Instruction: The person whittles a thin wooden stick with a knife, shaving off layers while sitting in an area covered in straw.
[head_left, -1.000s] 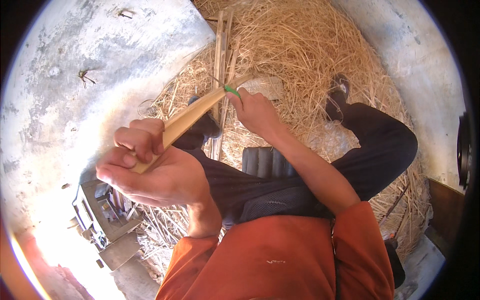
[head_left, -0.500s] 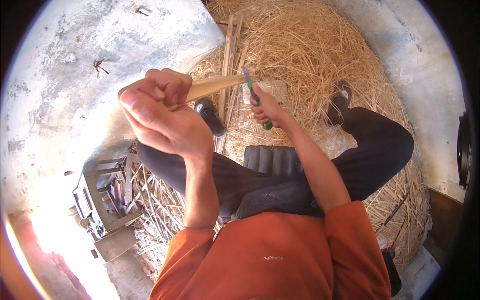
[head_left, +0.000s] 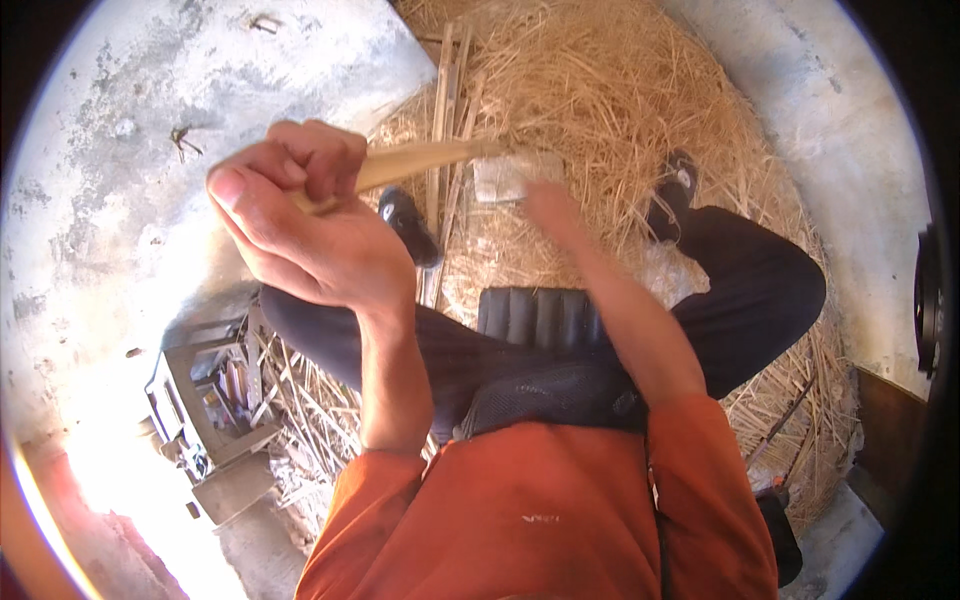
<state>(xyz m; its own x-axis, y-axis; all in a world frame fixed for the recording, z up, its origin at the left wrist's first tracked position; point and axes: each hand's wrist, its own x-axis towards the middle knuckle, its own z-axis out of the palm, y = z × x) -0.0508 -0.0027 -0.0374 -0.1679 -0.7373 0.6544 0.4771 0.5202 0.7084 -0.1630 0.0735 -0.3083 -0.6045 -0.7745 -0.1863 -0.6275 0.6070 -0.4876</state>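
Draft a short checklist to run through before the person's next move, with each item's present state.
1. Left hand gripping the pale strip: ok, fingers closed around it.
2. Right hand holding a tool securely: cannot tell, motion blur.
3. Right hand visible apart from the left: ok.
4. Pale strip's far end touching the pale block: cannot tell from this view.
5. Work area free of loose straw: not ok, plenty around.

Left hand [head_left: 300, 215] raised, fingers [head_left: 335, 155] curled, right forearm [head_left: 640, 325] angled forward, right hand [head_left: 549, 206] blurred
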